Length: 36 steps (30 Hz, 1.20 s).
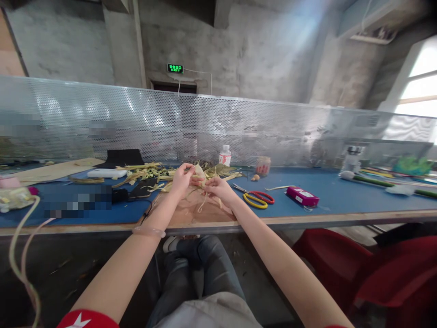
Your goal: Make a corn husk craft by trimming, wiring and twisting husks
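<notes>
Between my two hands, above a brown board (180, 210), is a small pale piece of what looks like dried husk (199, 172). My left hand (185, 175) pinches it from the left, thumb and fingers together. On its lower right, my right hand (217, 187) has its fingers closed near a thin pale strand (201, 205) that hangs down over the board. The fingertips and the exact grip are too small to make out. Behind my hands lies a heap of dry yellowish husk strips (146, 173).
Scissors (255, 198) with red and yellow handles lie right of the board, near a magenta box (302, 196). A white bottle (225, 156) and a jar (263, 166) stand behind. A perforated metal screen (273, 132) borders the blue table (334, 200). Red chairs (341, 255) stand at right.
</notes>
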{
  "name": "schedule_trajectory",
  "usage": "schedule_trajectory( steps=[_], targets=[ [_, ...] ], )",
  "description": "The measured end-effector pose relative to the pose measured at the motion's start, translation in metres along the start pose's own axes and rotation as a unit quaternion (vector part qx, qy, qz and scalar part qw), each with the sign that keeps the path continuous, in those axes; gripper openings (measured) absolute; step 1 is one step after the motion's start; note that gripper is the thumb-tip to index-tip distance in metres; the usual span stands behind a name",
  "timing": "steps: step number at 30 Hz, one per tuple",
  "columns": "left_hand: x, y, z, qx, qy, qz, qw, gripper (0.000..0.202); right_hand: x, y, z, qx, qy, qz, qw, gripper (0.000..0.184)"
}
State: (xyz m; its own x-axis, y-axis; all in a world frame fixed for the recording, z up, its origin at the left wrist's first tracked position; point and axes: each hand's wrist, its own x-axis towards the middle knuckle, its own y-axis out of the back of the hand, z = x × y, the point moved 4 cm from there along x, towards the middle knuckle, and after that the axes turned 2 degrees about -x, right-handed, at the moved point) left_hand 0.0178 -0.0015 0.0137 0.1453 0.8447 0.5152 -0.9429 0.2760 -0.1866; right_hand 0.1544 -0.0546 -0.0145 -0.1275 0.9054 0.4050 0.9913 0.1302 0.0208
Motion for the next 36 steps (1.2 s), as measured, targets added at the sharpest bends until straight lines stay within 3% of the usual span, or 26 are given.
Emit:
schedule_trajectory(
  steps=[14,20,27,32,36],
  targets=[
    [0.001,0.003,0.004,-0.025,-0.006,0.032,0.999,0.016,-0.006,0.000,-0.007,0.092,-0.024,-0.038,0.995,0.026],
    [0.000,0.003,0.005,-0.024,0.000,0.045,0.999,0.011,-0.005,-0.001,-0.004,0.040,-0.041,-0.021,0.998,0.015],
    [0.002,0.003,0.001,-0.013,0.003,0.027,1.000,0.014,-0.002,0.000,0.000,-0.043,-0.008,0.000,0.999,0.016],
    [0.002,0.003,0.000,-0.021,0.001,0.029,0.999,0.020,0.002,0.004,0.005,-0.031,-0.015,0.006,0.999,0.012],
    [0.003,0.004,0.001,-0.030,0.003,0.035,0.999,0.020,0.004,0.006,0.005,-0.006,0.001,0.007,1.000,0.022]
  ],
)
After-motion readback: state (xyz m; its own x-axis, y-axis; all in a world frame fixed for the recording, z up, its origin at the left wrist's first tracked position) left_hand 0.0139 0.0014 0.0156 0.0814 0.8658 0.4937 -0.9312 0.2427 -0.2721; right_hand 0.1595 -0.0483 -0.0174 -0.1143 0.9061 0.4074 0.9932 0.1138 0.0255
